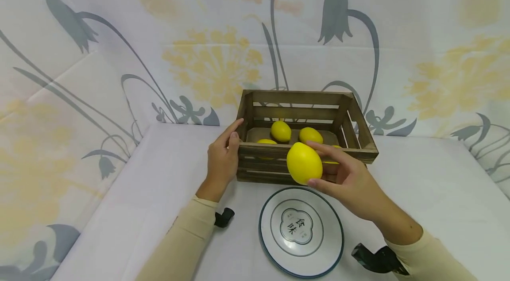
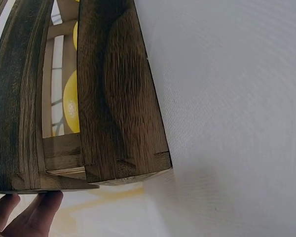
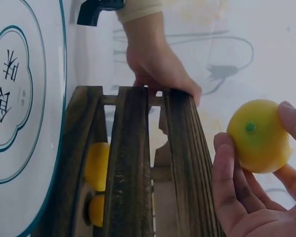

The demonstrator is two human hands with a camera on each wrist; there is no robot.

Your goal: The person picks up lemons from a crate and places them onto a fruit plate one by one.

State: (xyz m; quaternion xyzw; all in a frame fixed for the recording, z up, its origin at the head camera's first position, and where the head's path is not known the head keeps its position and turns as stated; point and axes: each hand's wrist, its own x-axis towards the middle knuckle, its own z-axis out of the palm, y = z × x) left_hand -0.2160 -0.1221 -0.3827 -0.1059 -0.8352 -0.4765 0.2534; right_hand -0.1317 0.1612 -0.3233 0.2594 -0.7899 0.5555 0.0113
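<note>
My right hand (image 1: 350,183) pinches a yellow lemon (image 1: 304,163) between thumb and fingers, in front of the wooden crate's (image 1: 275,150) front wall. In the right wrist view the lemon (image 3: 261,136) shows a green spot at its end. Several more lemons (image 1: 280,132) lie inside the slatted brown crate, partly hidden by its front slats. At the crate's left end, my left hand (image 1: 224,157) rests against the side with its fingers extended. The left wrist view shows fingertips (image 2: 47,207) touching the end of the crate (image 2: 123,98).
In front of the crate, a round white plate (image 1: 275,245) with a blue-green rim and dark characters lies on the white tablecloth (image 1: 167,183). Behind the crate hangs a flower-print cloth (image 1: 239,15). Black devices (image 1: 374,259) are worn at both wrists.
</note>
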